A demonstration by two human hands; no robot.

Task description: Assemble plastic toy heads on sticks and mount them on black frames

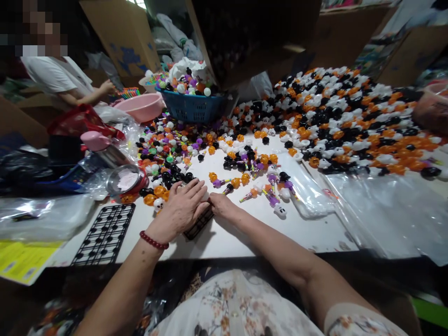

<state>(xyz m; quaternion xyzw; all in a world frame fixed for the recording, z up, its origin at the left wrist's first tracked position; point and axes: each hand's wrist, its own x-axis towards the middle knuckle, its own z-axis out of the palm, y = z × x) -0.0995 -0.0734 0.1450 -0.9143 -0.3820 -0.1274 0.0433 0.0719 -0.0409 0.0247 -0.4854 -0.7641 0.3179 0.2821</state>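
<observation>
My left hand (185,205) lies palm down with fingers stretched out over a black plastic grid rack (200,226) and the toy heads around it. Against the rack's right side, my right hand (222,206) is closed, its fingertips by a whitish piece under my left hand; what it pinches is hidden. Left of my left hand sit orange pumpkin heads (150,199) and a white ghost head (158,204). Black heads (175,176) lie just beyond. To the right of my hands are small sticks topped with heads, such as one with a ghost head (280,210).
A second black grid (104,233) lies at left. Clear plastic bags (301,186) are at right. Behind stand a large heap of heads (336,121), a blue basket (192,105), a pink basin (143,106) and a pink-lidded flask (108,149). Another person (63,81) works back left.
</observation>
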